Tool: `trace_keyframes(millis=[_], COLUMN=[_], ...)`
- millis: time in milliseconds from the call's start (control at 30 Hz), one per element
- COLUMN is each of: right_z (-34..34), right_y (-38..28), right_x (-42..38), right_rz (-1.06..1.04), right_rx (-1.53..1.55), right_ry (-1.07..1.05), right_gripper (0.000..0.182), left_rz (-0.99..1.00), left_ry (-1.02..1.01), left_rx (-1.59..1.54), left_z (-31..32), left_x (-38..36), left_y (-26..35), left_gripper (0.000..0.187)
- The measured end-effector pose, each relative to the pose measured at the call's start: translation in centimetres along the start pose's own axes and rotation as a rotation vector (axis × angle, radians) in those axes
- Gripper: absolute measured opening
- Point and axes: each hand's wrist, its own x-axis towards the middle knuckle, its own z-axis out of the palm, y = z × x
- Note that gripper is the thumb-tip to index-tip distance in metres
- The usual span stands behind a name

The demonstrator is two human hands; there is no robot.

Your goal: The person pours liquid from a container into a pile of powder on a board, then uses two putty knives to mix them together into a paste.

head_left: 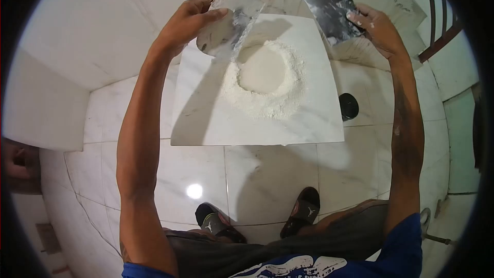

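Powder [275, 107] rings a smooth pale middle [263, 69] (liquid, perhaps) on the counter [206, 131], banked up but unmixed, low between the left hand [188, 20], gripping a cloudy sheet [229, 25], and the right hand [380, 28], well apart, gripping a dark sheet [332, 13].

Desk [267, 133]: smooth, pale, stone-like top with faint grey veining. Powder ring [288, 92]: matt white, fine, rough and crumbly along its edges. Pool [263, 69]: smooth, even, off-white surface. Left scraper [231, 24], in the left hand [198, 16]: reflective face with white smears; metal or plastic cannot be determined. Right scraper [332, 13], in the right hand [378, 28]: dark, glossy face, patchy white residue. Floor [270, 175]: glossy, veined tile returning a bright light spot. Wall [103, 36]: matt, streaked. Shirt [399, 257]: blue cloth, white print. Shorts [221, 257]: dark matt cloth.
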Motion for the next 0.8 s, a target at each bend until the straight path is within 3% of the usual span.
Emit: trace_keyframes(millis=[167, 200, 433, 800], right_z=[5.3, 5.7, 7.7, 11.5], right_y=[-6.6, -5.8, -4.5, -7.1], right_x=[-1.7, -0.8, 0.9, -2.1], right_rz=[-0.260, -0.364, -0.343, -0.305], right_rx=[-0.461, -0.432, -0.393, -0.619], right_ry=[0.213, 0.219, 0.174, -0.020], right_gripper=[0.032, 0.029, 0.032, 0.026], left_rz=[0.043, 0.061, 0.081, 0.239], left_ry=[-0.090, -0.094, -0.099, -0.013], left_rx=[-0.036, -0.043, -0.057, -0.053], left_z=[0.0, 0.3, 1.1, 1.5], left_x=[0.9, 1.1, 1.2, 1.5], left_y=[1.9, 2.3, 2.6, 3.4], left_gripper=[0.078, 0.078, 0.066, 0.051])
